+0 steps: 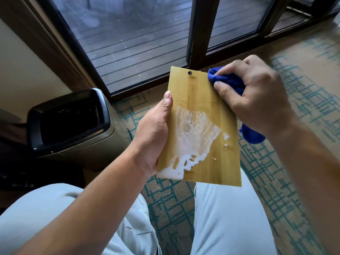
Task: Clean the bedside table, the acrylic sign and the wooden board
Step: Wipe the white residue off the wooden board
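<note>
A yellowish wooden board (207, 157) with a small dark hole near its top edge is held above my knees. White foamy cleaner covers its middle and runs down to its lower left corner. My left hand (154, 133) grips the board's left edge, thumb lying along the front. My right hand (257, 96) holds a bunched blue cloth (228, 81) against the board's upper right corner; a tail of the cloth hangs below the hand. The bedside table and the acrylic sign are not in view.
A dark waste bin (73, 126) with an open black top stands on the floor to the left. Glass sliding doors (139, 39) with dark frames lie ahead. Patterned teal and beige carpet (276, 177) covers the floor. My legs in light trousers (226, 221) are below.
</note>
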`<state>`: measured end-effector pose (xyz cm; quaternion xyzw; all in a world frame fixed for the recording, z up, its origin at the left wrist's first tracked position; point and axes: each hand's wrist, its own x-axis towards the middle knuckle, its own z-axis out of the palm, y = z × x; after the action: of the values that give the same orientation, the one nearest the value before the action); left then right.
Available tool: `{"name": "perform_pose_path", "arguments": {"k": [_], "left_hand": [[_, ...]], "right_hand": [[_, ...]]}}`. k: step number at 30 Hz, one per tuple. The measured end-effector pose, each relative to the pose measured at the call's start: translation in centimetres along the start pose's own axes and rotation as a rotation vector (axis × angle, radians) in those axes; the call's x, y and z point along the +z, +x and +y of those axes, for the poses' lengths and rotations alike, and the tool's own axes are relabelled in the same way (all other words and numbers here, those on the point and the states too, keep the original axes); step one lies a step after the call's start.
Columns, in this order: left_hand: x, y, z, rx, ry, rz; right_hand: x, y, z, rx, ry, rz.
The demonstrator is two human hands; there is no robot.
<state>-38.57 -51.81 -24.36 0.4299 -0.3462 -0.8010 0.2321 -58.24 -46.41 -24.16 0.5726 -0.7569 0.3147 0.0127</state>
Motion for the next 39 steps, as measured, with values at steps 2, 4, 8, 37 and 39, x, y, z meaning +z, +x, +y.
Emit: {"name": "perform_pose_path", "arguments": {"k": [2, 4, 8, 37, 39], "left_hand": [[-0.2, 0.4, 0.2, 0.011, -0.038, 0.053], [-0.1, 0.6, 0.4, 0.011, -0.056, 0.097], [-0.1, 0.8, 0.4, 0.036, -0.086, 0.174], [0.0, 1.6, 0.6, 0.113, -0.104, 0.408], [-0.2, 2.0, 0.3, 0.138, -0.125, 0.470]], "right_hand": [[0.5, -1.2, -0.6, -0.008, 0.004, -0.025], [0.9, -2.3, -0.9, -0.001, 0.025, -0.039], [1.1, -4.9, -1.6, 0.042, 0.090, -0.050], [-0.1, -8.5, -5.2, 0.055, 0.279, 0.103], [-0.5, -9.0, -6.6, -0.011, 0.270, 0.091]]}}
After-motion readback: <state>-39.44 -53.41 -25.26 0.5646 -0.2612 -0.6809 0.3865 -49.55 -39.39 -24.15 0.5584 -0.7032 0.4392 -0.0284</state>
